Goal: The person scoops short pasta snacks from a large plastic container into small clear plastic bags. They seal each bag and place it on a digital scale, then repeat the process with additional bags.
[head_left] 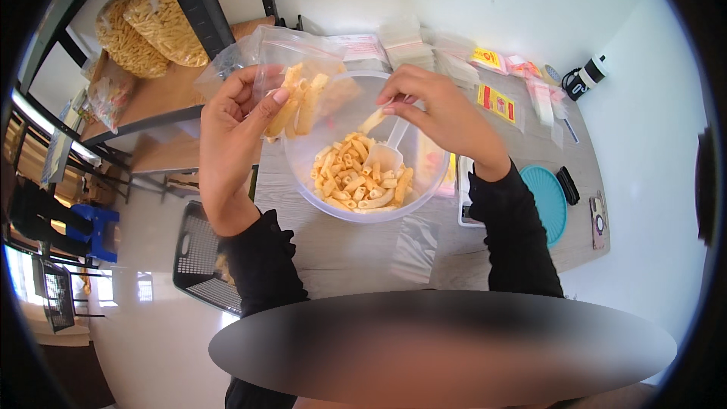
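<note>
My left hand [236, 117] grips a clear plastic zip bag [299, 47] between thumb and fingers, tilted above the left side of a bowl. Inside the bag are several pale yellow tube-shaped snacks [303, 106]. Between the thumb and fingertips of my right hand [443, 106] is one snack stick [372, 120], just over the pile. The translucent plastic bowl [298, 170] holds a heap of similar snack tubes [348, 174]. A white scoop [385, 156] rests in that heap, its handle leaning up beneath my right hand.
An empty clear bag [416, 246] lies before the bowl. To the right are a white flat device [464, 208], teal lid [547, 204], black case [567, 185] and phone [599, 223]. Packaging [409, 42] lines the wall near a tumbler [587, 77]. Left: shelf [151, 106], crate [198, 257].
</note>
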`<state>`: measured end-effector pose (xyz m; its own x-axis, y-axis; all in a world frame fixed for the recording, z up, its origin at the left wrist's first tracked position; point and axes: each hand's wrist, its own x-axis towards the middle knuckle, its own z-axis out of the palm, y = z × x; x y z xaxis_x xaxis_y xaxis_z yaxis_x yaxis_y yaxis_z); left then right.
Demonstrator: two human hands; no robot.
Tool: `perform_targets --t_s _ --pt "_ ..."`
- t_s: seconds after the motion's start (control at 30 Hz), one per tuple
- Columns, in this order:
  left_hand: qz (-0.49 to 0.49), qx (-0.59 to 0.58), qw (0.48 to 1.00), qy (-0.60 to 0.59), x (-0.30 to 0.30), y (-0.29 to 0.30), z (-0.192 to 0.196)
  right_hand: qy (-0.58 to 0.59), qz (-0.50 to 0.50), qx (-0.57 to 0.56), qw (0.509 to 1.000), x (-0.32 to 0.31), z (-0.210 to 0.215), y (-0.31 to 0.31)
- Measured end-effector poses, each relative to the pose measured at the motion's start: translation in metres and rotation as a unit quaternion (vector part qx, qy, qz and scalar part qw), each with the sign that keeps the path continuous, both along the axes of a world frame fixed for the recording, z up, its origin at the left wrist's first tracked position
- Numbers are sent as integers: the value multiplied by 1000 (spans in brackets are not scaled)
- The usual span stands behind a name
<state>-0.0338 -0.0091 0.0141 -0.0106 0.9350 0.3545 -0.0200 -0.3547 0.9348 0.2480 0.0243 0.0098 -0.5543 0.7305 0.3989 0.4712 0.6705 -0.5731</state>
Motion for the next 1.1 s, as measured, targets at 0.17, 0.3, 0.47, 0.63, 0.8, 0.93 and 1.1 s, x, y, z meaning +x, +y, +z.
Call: perform_targets --t_s 0.17,0.3,0.47,0.63,0.8,0.93,1.1 --pt "-8 -11 1000 24 1 -1 0 -174 65 106 977 -13 -10 10" --pt "6 -1 999 36 -1 -2 1 -356 115 188 908 -16 -24 21" --pt "12 4 1000 24 -5 -5 3 -490 117 200 840 -7 -33 26" --pt "8 11 1000 20 -7 -5 3 -465 144 34 873 -7 -34 35" --pt "-24 20 1000 3 0 0 -1 -428 149 -46 890 -10 -28 31" --pt "-36 14 999 7 7 2 -6 -355 130 -93 921 -8 -12 28" --pt "-30 41 998 26 11 10 -15 -293 100 -112 944 -1 6 23"
